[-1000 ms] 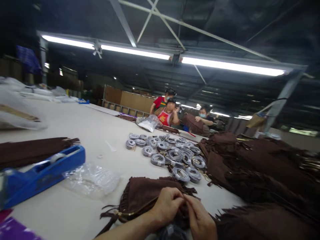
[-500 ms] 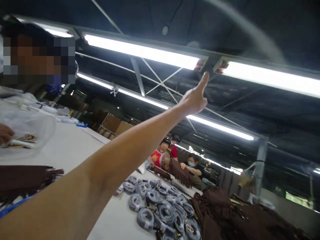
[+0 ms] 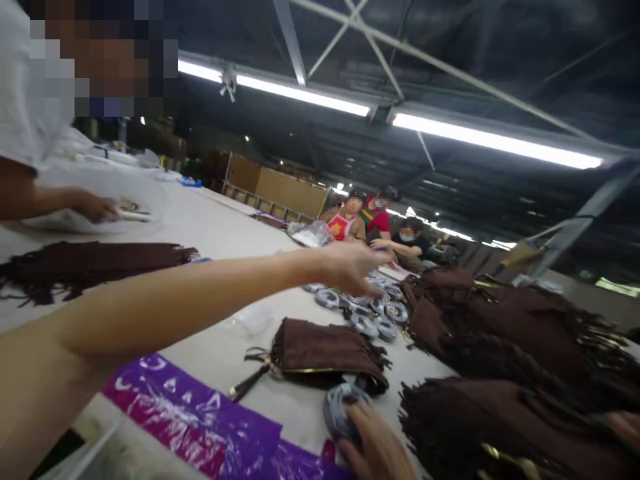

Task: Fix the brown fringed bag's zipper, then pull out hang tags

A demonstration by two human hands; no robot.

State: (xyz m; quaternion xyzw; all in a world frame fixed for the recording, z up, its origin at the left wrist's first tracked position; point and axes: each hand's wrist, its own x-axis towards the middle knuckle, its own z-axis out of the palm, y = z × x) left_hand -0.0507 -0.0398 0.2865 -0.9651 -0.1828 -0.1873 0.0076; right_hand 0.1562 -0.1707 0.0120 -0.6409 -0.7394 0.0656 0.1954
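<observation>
My left arm reaches across from the left, and my left hand [image 3: 353, 267] is in the air in front of several coiled grey straps [image 3: 365, 325]. Its index finger is stretched out and the thumb is apart; nothing is in it. Low in the view, my right hand [image 3: 377, 443] has its fingers on a coiled grey strap [image 3: 340, 407], partly cut off by the frame's lower edge. Just beyond that coil lies a dark brown fringed bag [image 3: 325, 343] with a gold zip and a tassel. Shiny purple and magenta plastic packaging [image 3: 200, 417] lies below my left forearm.
Brown fringed bags [image 3: 505, 320] are heaped on the right, where another hand [image 3: 625, 425] shows at the edge. On the left, a co-worker's hand [image 3: 97, 207] is at a clear plastic bag. Brown fringed material [image 3: 100, 263] lies nearby on the white table [image 3: 195, 223]. Several people sit beyond.
My left hand has come down from pointing up at the ceiling lights to point forward above the table. The view has tilted down, bringing my right hand and the strap coil into sight.
</observation>
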